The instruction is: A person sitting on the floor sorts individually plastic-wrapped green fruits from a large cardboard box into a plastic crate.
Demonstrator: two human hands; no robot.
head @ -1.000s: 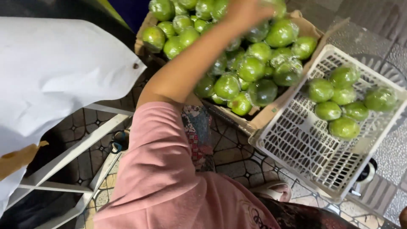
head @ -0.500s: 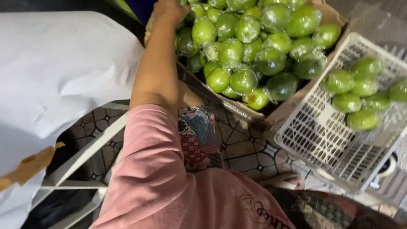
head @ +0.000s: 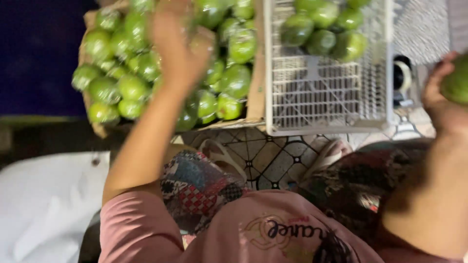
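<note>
Since the earlier frame the view has swung; the right hand [head: 441, 104] now shows at 3 o'clock, grip closed round a green fruit [head: 457, 80]. Left hand [head: 178, 46], 11 o'clock, over the cardboard box [head: 256, 104] of fruit; grip blurred, cannot tell. White basket [head: 331, 104] farther, 1 o'clock.
</note>
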